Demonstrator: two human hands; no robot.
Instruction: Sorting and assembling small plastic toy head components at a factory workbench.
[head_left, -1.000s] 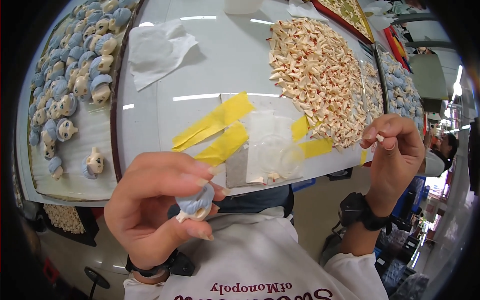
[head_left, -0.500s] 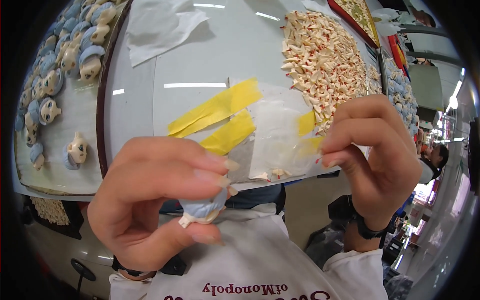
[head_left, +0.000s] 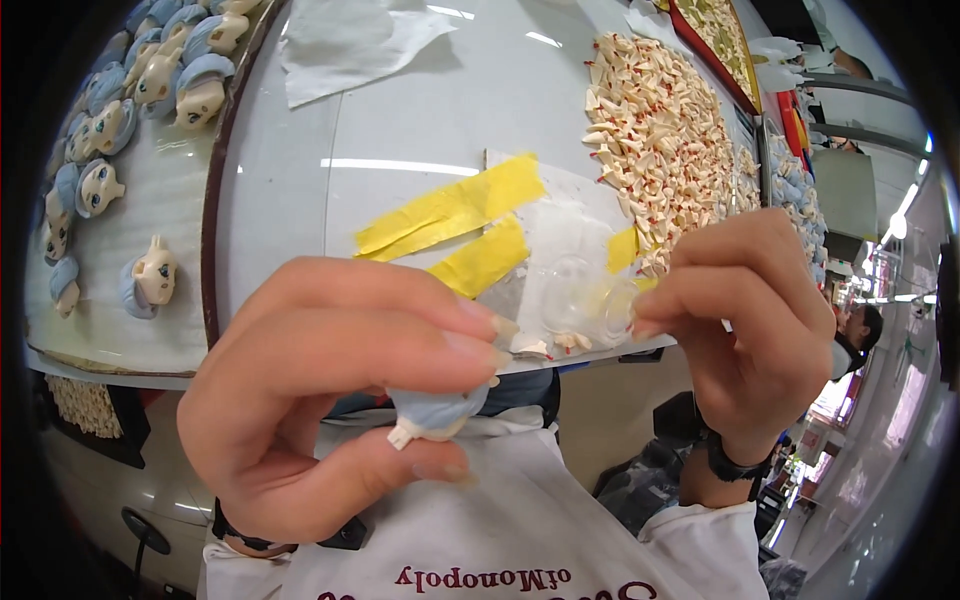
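Drawn closer together since a second ago: your left hand (head_left: 258, 400) and right hand (head_left: 755, 315), both by the tabletop's (head_left: 270, 170) near edge. Blue-haired doll head (head_left: 440, 410), pinched in your left, partly hidden by fingers, now nearer the right. Right pinch narrow; cannot tell whether it grips anything. Around: head-filled tray (head_left: 212, 205), left edge; ivory pile (head_left: 660, 150), toward right edge; yellow tape (head_left: 450, 212); clear dishes (head_left: 572, 300) crowding your right.

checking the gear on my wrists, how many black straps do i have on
2: the left strap, at the wrist below the left hand and partly hidden by it, and the right strap, at the wrist below the right hand.
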